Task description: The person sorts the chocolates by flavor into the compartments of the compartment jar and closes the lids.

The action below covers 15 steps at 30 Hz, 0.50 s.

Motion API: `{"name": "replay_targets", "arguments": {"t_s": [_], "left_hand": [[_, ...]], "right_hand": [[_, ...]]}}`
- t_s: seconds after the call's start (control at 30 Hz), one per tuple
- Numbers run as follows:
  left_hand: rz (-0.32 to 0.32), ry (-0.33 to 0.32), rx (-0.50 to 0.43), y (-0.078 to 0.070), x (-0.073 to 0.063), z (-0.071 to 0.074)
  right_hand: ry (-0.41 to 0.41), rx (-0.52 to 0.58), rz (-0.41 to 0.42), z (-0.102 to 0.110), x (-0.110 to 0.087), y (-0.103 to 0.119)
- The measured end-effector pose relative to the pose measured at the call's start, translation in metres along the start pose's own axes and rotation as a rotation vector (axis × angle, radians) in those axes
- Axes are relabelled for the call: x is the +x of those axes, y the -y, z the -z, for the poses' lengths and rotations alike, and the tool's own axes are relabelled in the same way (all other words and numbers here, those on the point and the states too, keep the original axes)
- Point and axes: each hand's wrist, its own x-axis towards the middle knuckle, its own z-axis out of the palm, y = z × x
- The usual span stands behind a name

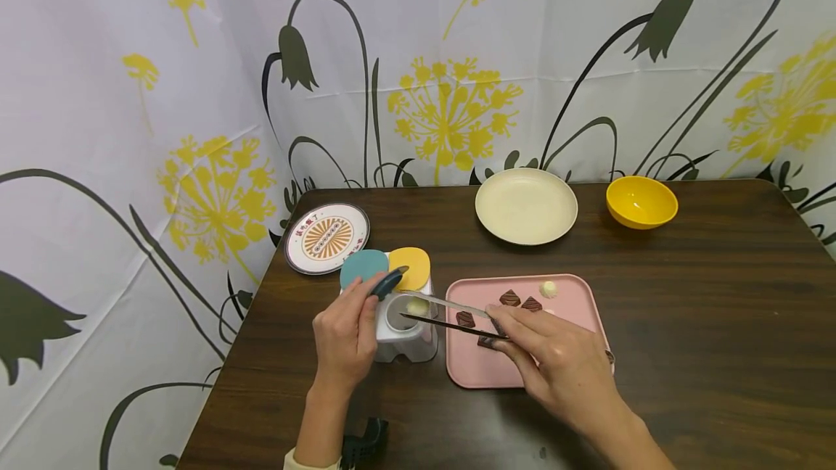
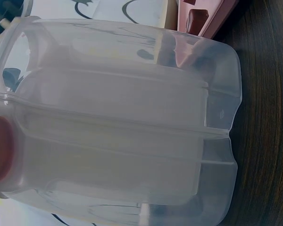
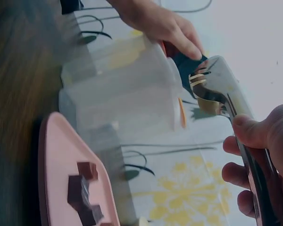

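Observation:
My right hand [image 1: 562,361] holds metal serving tongs [image 1: 451,326], with one fork-shaped tip seen in the right wrist view. Between the tong ends, over the round opening of a translucent lidded container [image 1: 408,343], is a pale cream ball [image 1: 418,307]. Whether the tongs still grip it, I cannot tell. My left hand [image 1: 346,336] pinches a raised dark blue lid [image 1: 388,283] above that opening. Behind it, the teal lid [image 1: 363,265] and the yellow lid [image 1: 410,267] lie closed. Dark chocolates [image 1: 509,298] and another pale ball [image 1: 548,289] sit on a pink tray [image 1: 470,368].
At the back left lies a patterned white plate [image 1: 326,238], close behind the container. A cream oval plate [image 1: 526,205] and a yellow bowl [image 1: 642,201] stand along the far edge of the dark wooden table [image 1: 705,339]. A flowered cloth [image 1: 405,35] hangs behind.

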Motion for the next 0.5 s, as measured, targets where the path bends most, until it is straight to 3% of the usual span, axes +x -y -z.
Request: {"name": "replay_targets", "arguments": {"t_s": [0.5], "left_hand": [[0.002, 0.003, 0.001, 0.000, 0.000, -0.001]], "right_hand": [[0.047, 0.005, -0.020, -0.015, 0.003, 0.005]]}}
